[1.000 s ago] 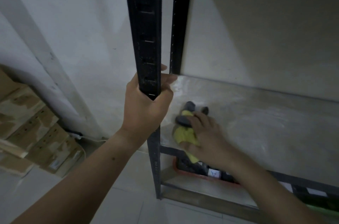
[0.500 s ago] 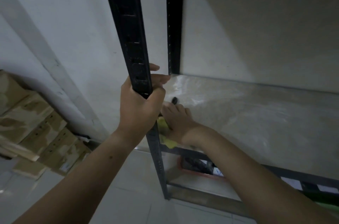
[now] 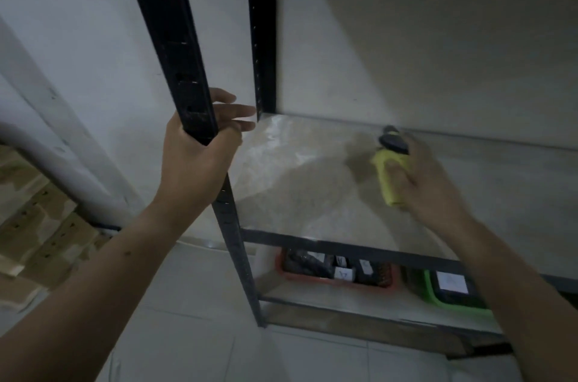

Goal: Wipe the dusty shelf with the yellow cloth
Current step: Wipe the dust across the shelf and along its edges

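Broadly, the dusty shelf (image 3: pixel 312 193) spreads rightward, glossy and smeared near its left end. The left hand (image 3: pixel 197 159) grips its black front post (image 3: pixel 175 53), thumb wrapped round. Near the back wall, the right hand (image 3: pixel 431 190) clasps the yellow cloth (image 3: pixel 389 175) against the board. The cloth is folded long, front to back, and dark-stained at its far end. The duller board, probably unwiped, lies to its right.

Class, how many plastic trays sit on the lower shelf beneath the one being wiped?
2: a red tray on the left, a green tray to its right; the right forearm may hide more.
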Demonstrator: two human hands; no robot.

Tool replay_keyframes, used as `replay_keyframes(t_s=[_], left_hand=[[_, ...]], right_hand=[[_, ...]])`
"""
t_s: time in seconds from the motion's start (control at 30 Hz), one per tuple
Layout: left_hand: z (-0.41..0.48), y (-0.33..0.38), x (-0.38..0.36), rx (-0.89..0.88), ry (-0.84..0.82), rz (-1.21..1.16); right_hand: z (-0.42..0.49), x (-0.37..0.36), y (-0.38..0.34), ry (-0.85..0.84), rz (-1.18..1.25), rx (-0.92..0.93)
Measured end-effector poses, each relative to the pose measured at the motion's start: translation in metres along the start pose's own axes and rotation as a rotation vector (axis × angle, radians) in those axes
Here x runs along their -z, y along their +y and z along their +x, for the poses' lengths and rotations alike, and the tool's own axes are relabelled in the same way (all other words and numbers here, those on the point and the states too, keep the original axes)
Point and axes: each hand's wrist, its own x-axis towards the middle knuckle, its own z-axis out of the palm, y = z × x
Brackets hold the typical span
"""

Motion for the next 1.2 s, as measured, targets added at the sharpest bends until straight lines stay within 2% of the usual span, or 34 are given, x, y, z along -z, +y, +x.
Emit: replay_keyframes(t_s=[0.07, 0.17, 0.3, 0.43, 0.5, 0.57, 0.63, 0.7, 0.77, 0.83, 0.87, 0.93, 1.0, 1.07, 1.17, 1.2], left_hand=[[0.002, -0.002, 0.002, -0.015, 0.000, -0.004], [-0.010, -0.020, 0.007, 0.014, 0.000, 0.017], [-0.052, -0.063, 0.009, 0.185, 0.024, 0.204], [-0.055, -0.074, 0.004, 0.215, 0.099, 0.215], [-0.052, -0.073, 0.002, 0.206, 0.096, 0.229], [-0.052, -0.074, 0.002, 0.193, 0.086, 0.234], [-0.053, -0.075, 0.003, 0.187, 0.073, 0.238], [-0.052, -0.077, 0.002, 0.180, 0.070, 0.252], [-0.053, -0.081, 0.001, 0.158, 0.082, 0.250], [-0.053, -0.083, 0.000, 0.140, 0.099, 0.243], [-0.053, -0.083, -0.001, 0.132, 0.103, 0.235], [-0.053, -0.084, -0.002, 0.117, 0.116, 0.216], [-0.053, -0.083, -0.001, 0.103, 0.117, 0.212], [-0.053, -0.082, 0.000, 0.082, 0.098, 0.207], [-0.053, -0.079, 0.001, 0.068, 0.065, 0.213], [-0.052, -0.078, 0.002, 0.071, 0.059, 0.213]], right_hand=[[-0.012, 0.025, 0.034, 0.052, -0.173, -0.102], [-0.030, 0.030, 0.062, 0.022, -0.445, -0.249], [-0.035, -0.001, 0.047, 0.031, -0.540, -0.295], [-0.031, -0.058, -0.020, 0.013, -0.433, -0.073], [-0.026, -0.090, -0.057, -0.122, -0.357, 0.127], [-0.016, -0.101, -0.074, -0.329, -0.112, 0.249], [0.003, -0.083, -0.069, -0.405, 0.140, 0.240], [0.027, -0.047, -0.043, -0.265, 0.273, 0.166], [0.050, -0.020, -0.003, -0.119, 0.059, 0.014], [0.062, -0.020, 0.024, -0.066, -0.283, -0.175], [0.063, -0.032, 0.024, -0.018, -0.362, -0.173], [0.063, -0.076, -0.001, 0.039, -0.327, -0.065], [0.063, -0.127, -0.049, -0.019, -0.130, -0.015], [0.061, -0.169, -0.097, -0.205, -0.039, 0.067], [0.072, -0.175, -0.122, -0.456, 0.129, 0.169], [0.080, -0.163, -0.115, -0.432, 0.162, 0.187]])
